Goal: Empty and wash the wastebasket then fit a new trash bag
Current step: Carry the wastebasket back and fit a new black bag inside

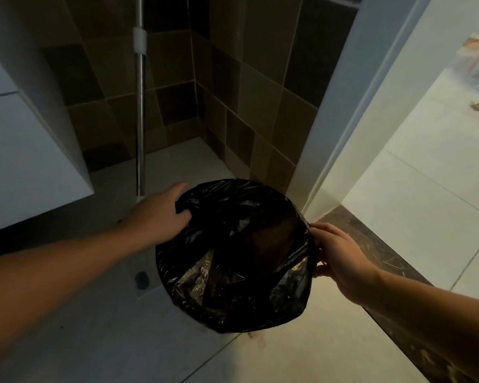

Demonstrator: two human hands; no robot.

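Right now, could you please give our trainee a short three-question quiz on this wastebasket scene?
1. True or false: both hands touch the black trash bag.
2. Which hand, left hand or right hand, is nearer the dark door threshold?
3. What upright thing stands by the tiled wall behind the bag?

Key: 1 true. 2 right hand. 3 a metal pole.

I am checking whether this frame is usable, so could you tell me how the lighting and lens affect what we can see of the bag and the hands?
Head view: dim tiled corner, so the black plastic trash bag shows only faint glare on its creases; the pale floor beyond the doorway is overexposed; wide-angle distortion bends the door frame; left hand and right hand read clearly at the bag's rim.
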